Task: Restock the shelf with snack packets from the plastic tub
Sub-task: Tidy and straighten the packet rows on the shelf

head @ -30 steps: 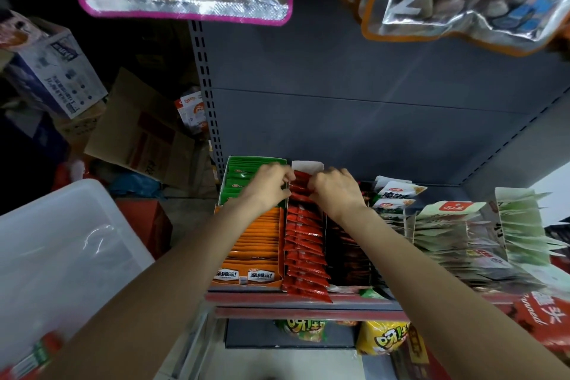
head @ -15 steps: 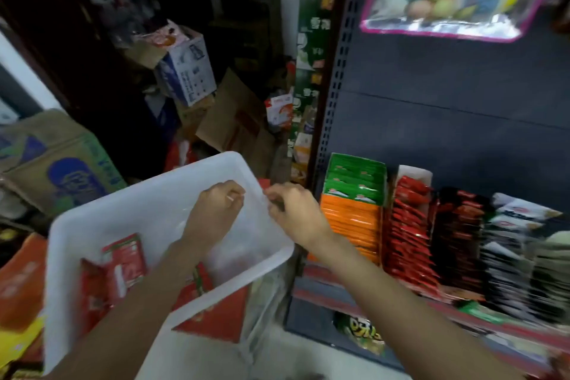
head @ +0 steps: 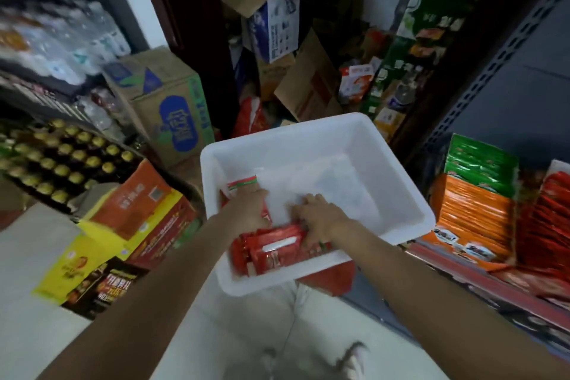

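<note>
Head view, looking down: both hands reach into a white plastic tub (head: pixel 398 163). Right hand (head: pixel 322 219) presses curled fingers onto a bundle of red snack packets (head: pixel 274 251) at the near edge; left hand (head: pixel 248 207) rests on more packets, grip unclear. Beyond, right, the shelf (head: pixel 481 274) holds orange and green packets.

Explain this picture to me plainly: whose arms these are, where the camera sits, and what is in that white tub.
There is no machine here. The camera is worn on a person's head and looks down, so the two bare arms are that person's own. Both hands reach into a white plastic tub. The left hand and the right hand rest on a heap of red snack packets at the tub's near end; whether they grip any is too blurred to tell. To the right stands the shelf with rows of green, orange and red packets. Cardboard boxes crowd the floor behind.
</note>
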